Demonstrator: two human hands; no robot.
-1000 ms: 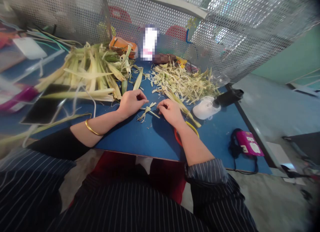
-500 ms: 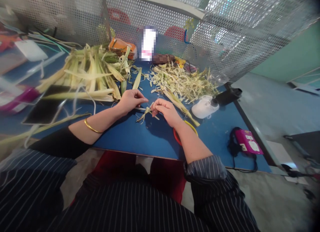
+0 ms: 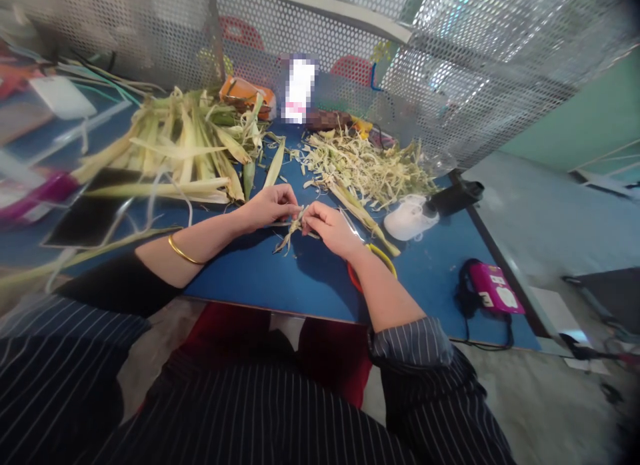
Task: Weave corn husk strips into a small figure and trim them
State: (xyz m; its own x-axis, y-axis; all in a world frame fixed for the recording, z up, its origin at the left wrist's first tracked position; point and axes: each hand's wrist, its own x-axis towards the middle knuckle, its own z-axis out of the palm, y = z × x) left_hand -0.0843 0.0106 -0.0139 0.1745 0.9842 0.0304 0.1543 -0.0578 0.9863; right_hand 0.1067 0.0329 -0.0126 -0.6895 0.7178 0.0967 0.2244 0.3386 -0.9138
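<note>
A small knotted bundle of corn husk strips [image 3: 288, 238] hangs just above the blue table between my hands, its loose ends splayed downward. My left hand [image 3: 273, 205] pinches the upper part of the bundle with thumb and forefinger. From the other side my right hand [image 3: 327, 225] grips it too, fingertips closed and almost touching the left ones. The exact hold is partly hidden behind the fingers. Under my right wrist lie scissors with red and yellow handles [image 3: 383, 255], their blades [image 3: 353, 223] pointing away beside the hand.
Long corn husks [image 3: 180, 141] are piled at the left, near a black phone-like slab [image 3: 93, 208]. Shredded husk [image 3: 365, 161] heaps up behind my right hand. A white container [image 3: 410, 218], a black cylinder [image 3: 457, 197] and a magenta box [image 3: 495, 288] with a cord stand at the right.
My left hand has come slightly right and down, and both hands are now closer together on the bundle. The bundle has tilted, and the scissor blades have come into view.
</note>
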